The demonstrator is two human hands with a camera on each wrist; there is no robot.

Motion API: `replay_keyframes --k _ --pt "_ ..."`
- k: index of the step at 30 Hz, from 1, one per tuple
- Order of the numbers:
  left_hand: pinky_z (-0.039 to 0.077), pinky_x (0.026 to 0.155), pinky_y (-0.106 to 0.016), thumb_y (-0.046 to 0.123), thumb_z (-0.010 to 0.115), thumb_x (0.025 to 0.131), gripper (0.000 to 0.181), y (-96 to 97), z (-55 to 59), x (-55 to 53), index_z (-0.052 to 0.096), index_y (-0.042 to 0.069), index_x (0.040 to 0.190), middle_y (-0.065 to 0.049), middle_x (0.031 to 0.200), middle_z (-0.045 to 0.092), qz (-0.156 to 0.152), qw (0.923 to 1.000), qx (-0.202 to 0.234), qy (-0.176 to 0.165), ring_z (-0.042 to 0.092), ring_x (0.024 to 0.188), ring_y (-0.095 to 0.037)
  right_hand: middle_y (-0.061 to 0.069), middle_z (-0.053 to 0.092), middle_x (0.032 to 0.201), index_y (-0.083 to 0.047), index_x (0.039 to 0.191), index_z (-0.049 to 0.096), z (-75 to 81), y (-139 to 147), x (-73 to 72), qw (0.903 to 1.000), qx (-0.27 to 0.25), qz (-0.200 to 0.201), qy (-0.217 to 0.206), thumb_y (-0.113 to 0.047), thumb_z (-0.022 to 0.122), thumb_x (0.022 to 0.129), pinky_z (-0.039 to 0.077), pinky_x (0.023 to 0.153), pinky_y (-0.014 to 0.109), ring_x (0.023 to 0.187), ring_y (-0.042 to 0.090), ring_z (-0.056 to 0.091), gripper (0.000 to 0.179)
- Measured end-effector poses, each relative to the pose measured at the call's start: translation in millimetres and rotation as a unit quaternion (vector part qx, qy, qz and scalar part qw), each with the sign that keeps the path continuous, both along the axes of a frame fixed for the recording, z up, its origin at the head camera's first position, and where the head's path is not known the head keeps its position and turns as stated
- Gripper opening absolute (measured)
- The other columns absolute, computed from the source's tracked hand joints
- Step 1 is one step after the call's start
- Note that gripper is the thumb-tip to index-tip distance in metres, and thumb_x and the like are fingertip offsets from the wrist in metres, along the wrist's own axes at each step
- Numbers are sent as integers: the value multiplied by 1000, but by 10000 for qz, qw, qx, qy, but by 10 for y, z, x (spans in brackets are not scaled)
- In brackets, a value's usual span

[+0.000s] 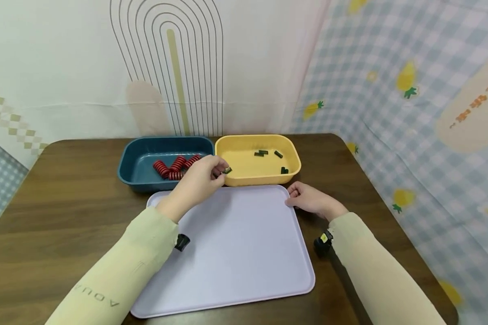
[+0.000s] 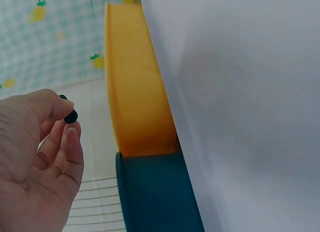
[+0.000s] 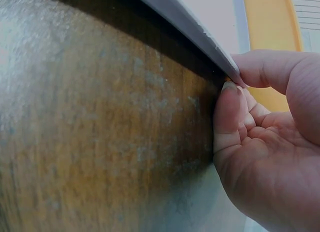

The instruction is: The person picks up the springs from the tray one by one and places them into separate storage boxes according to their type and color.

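My left hand (image 1: 200,179) pinches a small dark green spring (image 1: 227,170) between thumb and fingertip, over the near left corner of the yellow bin (image 1: 252,180). From the left wrist view, only a dark end of that spring (image 2: 71,116) shows past the thumb. Several similar green springs (image 1: 278,154) lie in the yellow bin. My right hand (image 1: 311,199) grips the far right corner of the lavender tray (image 1: 248,239). In the right wrist view, thumb and fingers pinch the tray's rim (image 3: 200,37).
A dark blue bin (image 1: 127,174) stands left of the yellow one, with several thicker red springs (image 1: 161,169) inside. Both bins stand just behind the tray on a dark wooden table (image 1: 65,225). A patterned cloth (image 1: 260,67) hangs behind the table, and a checked one (image 1: 362,90) at the right.
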State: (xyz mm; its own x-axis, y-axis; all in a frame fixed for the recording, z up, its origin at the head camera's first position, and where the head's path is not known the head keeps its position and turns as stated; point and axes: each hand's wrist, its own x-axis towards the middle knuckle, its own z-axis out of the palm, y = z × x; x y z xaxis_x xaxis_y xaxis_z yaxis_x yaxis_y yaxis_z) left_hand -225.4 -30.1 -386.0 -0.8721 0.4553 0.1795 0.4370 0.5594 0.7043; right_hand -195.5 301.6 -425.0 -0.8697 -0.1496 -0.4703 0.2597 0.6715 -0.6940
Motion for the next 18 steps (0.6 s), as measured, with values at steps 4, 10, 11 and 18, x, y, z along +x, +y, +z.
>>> replay_keyframes --k 4,10,11,18 --pt "49 79 -32 9 63 92 15 57 2 -76 63 9 107 -3 101 57 140 9999 0 -12 56 91 -16 13 50 100 -4 114 50 31 -69 -20 10000 -32 20 28 -17 65 92 43 80 35 91 25 51 30" --pt "50 79 -33 11 62 93 17 65 -45 -98 62 9 110 -4 103 58 326 9990 -152 -282 56 93 -17 12 52 101 -4 114 50 9 -148 -3 9998 -88 143 -85 -17 65 92 44 80 35 90 25 52 30" --pt "50 79 -33 11 62 93 17 66 -52 -102 62 8 110 -4 103 58 354 9989 -138 -287 56 93 -18 12 52 100 -4 114 50 8 -158 -2 9998 -92 162 -76 -17 65 92 44 80 35 90 25 52 30" --pt "48 83 -35 11 63 93 21 84 -106 -94 61 6 113 -8 105 58 340 9988 14 -345 55 94 -20 12 51 99 -3 114 50 -11 -172 6 9998 -104 188 2 -17 65 92 43 79 34 90 24 50 31"
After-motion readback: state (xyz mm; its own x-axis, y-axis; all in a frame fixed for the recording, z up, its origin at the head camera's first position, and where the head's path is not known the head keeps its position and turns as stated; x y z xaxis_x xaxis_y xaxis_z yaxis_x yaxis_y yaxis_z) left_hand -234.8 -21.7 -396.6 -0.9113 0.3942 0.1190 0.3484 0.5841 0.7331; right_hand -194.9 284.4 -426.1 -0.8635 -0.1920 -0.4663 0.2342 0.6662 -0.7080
